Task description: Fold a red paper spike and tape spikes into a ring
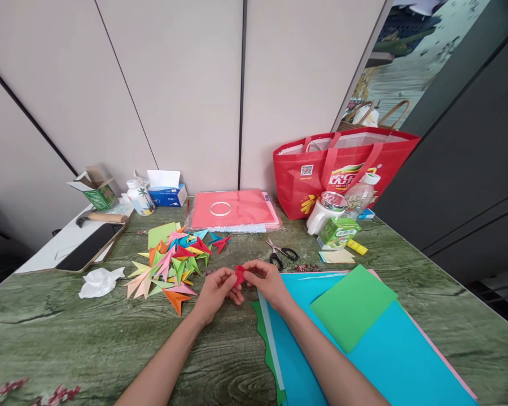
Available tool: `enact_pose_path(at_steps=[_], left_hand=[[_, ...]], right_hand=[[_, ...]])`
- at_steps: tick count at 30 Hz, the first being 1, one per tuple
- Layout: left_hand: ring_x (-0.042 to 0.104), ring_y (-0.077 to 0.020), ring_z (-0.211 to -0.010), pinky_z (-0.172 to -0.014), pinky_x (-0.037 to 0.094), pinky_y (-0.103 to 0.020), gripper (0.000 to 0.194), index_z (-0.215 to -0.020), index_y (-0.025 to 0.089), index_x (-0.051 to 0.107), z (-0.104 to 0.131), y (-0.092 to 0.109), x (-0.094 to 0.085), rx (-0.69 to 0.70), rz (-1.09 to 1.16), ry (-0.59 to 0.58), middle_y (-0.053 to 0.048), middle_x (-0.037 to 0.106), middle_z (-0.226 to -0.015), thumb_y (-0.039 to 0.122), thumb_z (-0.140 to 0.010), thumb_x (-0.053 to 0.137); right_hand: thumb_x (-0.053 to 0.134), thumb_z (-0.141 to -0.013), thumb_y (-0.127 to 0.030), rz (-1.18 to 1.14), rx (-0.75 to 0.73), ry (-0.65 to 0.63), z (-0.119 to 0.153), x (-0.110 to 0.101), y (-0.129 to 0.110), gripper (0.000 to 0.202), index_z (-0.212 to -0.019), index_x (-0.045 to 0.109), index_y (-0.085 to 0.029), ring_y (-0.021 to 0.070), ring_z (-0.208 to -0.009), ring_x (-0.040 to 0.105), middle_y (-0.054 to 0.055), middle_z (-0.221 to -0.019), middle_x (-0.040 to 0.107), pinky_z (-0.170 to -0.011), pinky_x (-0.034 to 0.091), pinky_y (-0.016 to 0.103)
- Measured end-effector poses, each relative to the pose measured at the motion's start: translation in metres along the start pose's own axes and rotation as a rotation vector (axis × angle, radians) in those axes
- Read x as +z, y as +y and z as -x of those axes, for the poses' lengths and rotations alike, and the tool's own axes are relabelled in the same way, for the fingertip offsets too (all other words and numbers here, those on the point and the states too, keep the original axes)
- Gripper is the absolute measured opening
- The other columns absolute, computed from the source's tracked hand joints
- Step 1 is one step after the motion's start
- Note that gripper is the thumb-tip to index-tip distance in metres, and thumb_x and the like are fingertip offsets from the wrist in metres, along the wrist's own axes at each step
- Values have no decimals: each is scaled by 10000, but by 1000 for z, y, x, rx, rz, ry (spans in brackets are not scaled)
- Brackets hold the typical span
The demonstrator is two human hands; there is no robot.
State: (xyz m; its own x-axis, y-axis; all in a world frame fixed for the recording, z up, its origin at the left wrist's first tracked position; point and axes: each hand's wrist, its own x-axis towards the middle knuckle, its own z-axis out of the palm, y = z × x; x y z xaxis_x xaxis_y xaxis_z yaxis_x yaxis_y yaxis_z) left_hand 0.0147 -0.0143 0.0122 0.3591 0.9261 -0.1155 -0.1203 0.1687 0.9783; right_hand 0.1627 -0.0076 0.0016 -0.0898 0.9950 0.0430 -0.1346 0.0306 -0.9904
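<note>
Paper (239, 272), red, pinched between closed fingertips, left hand (215, 288) and right hand (267, 282); align edges inside grip, crease firmly

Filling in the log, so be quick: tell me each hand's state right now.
Left hand: closed, pinching the red paper.
Right hand: closed, pinching the same paper from the other side.

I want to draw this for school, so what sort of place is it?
Probably a table used for paper crafts, though which building I can't tell. It has a pile of folded paper pieces, scissors and a big blue sheet.
</note>
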Motion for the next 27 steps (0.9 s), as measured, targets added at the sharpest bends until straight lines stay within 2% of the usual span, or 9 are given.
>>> enact_pose_path(at_steps=[5, 9, 12, 15, 17, 22, 27], left_hand=[[583, -121, -436, -441, 467, -236, 271, -752, 170, 462, 0, -2, 1, 35, -71, 3, 36, 561, -554, 429, -778, 536], [581, -124, -442, -446, 472, -243, 253, -752, 176, 452, 0, -5, 2, 66, -138, 8, 41, 547, -547, 419, -798, 505], [563, -129, -433, -450, 470, -249, 228, -752, 186, 456, -1, -8, 1, 99, -212, 69, 49, 532, -508, 405, -808, 489], [548, -136, -438, -458, 457, -247, 193, -769, 199, 480, -1, -10, 0, 136, -288, 133, 48, 537, -487, 388, -806, 498], [548, -143, -445, -462, 448, -247, 183, -782, 207, 500, -2, -11, -2, 143, -315, 147, 44, 548, -490, 389, -802, 504], [548, -142, -455, -478, 438, -241, 192, -771, 207, 534, 0, -10, -2, 177, -365, 148, 35, 554, -499, 392, -805, 499], [588, -151, -504, -521, 481, -263, 183, -853, 198, 535, 2, -4, 2, 158, -320, 159, 25, 584, -574, 368, -784, 536]], right_hand=[[608, -702, -262, 197, -85, 17, 1, -1, 1, 115, -764, 644, -173, 172, -704, 596, 39, -756, 662, -655, 474, 292], [551, -733, -238, 258, -111, 0, 4, 4, 5, 103, -746, 632, -176, 177, -691, 608, 35, -732, 660, -658, 478, 298], [549, -720, -226, 178, -87, -52, 5, 9, 7, 95, -781, 609, -182, 172, -703, 623, 23, -736, 661, -675, 490, 300], [607, -674, -212, 53, -40, -86, 6, 11, 5, 234, -904, 570, -188, 173, -777, 637, 23, -820, 671, -724, 498, 307], [650, -650, -231, 33, -17, -90, 6, 10, 2, 276, -910, 572, -183, 174, -791, 637, 28, -837, 674, -736, 498, 308], [707, -621, -320, 111, -11, -31, 4, 4, -1, 241, -794, 625, -172, 165, -708, 618, 21, -750, 668, -680, 495, 291], [684, -663, -326, 34, -36, 0, 2, 2, -1, 243, -847, 640, -173, 180, -789, 629, 50, -864, 685, -735, 490, 307]])
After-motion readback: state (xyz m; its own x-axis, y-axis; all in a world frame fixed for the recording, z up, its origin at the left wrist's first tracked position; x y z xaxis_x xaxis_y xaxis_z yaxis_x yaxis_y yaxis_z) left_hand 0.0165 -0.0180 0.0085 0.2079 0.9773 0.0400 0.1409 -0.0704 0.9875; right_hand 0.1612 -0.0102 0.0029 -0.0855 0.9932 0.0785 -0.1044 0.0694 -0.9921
